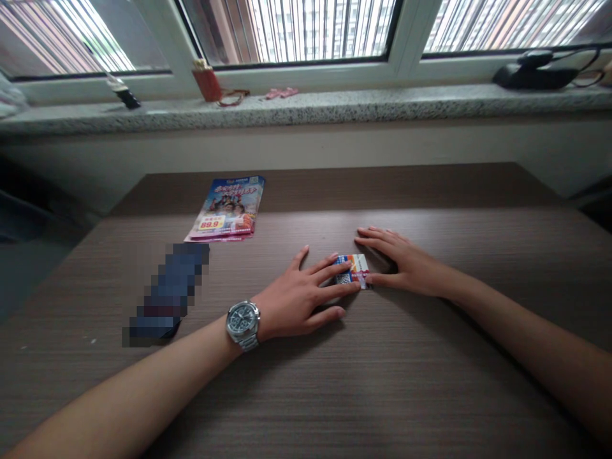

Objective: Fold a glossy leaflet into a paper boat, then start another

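Observation:
A small printed paper (pixel 357 262), coloured blue, orange and white with a QR code, lies flat on the table. My left hand (pixel 306 298) rests palm down with its fingers spread, several of them lying over the paper's left part. At the paper's right edge, the thumb of my right hand (pixel 406 258) touches or nearly touches it. The other fingers of that hand stretch out beyond the paper, above its upper right corner. Part of the paper's left side is hidden under my fingers. A metal watch (pixel 243 320) is on my left wrist.
The wood-grain table (pixel 306 408) reaches toward the window wall. A stack of colourful flyers (pixel 229 207) lies at the back left. Nearer me is a dark, pixelated oblong object (pixel 169 293). On the stone sill (pixel 363 107) stand a red container (pixel 207 83) and a black device (pixel 535 73).

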`<state>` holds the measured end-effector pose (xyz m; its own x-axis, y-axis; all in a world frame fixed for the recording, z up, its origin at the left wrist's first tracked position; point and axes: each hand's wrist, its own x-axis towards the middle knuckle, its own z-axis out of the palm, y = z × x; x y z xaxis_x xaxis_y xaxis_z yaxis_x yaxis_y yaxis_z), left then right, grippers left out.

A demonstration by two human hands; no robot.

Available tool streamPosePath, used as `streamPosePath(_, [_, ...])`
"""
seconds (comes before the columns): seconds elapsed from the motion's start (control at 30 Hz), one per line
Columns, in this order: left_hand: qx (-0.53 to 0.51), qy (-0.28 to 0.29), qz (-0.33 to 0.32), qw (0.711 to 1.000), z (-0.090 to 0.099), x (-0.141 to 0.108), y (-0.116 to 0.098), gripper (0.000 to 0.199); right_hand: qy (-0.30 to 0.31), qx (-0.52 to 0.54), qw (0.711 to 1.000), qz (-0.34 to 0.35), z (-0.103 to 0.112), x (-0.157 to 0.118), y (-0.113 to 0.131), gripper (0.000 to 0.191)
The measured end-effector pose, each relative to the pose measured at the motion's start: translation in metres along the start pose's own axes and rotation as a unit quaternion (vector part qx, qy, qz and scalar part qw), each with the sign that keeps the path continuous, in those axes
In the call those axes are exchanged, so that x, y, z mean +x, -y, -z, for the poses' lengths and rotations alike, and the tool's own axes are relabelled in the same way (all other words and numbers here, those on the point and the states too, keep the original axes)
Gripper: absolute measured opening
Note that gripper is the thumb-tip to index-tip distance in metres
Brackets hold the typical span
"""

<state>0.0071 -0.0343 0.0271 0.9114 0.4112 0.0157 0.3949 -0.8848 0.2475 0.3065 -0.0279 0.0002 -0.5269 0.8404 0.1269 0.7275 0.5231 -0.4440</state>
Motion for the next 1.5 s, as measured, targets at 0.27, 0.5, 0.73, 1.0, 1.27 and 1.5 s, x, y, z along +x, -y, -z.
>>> streamPosePath(0.27, [-0.003,-0.008,-0.004,1.0,0.001,0.001,0.0,0.052,0.019,0.012,1.0,0.006,0.0,0.0,-0.006,0.081])
streamPosePath(0.5, [0.003,-0.014,-0.005,1.0,0.0,0.0,0.0,0.052,0.034,0.012,0.999,0.014,0.001,-0.001,-0.006,0.087])
streamPosePath(0.73, [0.005,-0.014,-0.006,1.0,0.0,0.001,0.0,0.052,0.041,0.009,0.999,0.018,0.003,-0.001,-0.009,0.093])
streamPosePath(1.0, [0.009,-0.012,-0.01,1.0,0.001,0.0,0.001,0.052,0.021,-0.052,0.998,0.038,0.002,-0.007,0.003,0.089])
streamPosePath(1.27, [0.018,-0.01,-0.008,1.0,0.002,0.0,0.001,0.052,0.001,-0.077,0.995,0.063,-0.001,-0.009,0.02,0.069])
streamPosePath(1.5, [0.016,-0.019,-0.006,1.0,0.003,-0.001,0.0,0.051,0.029,-0.071,0.993,0.093,-0.015,-0.008,0.037,0.076])
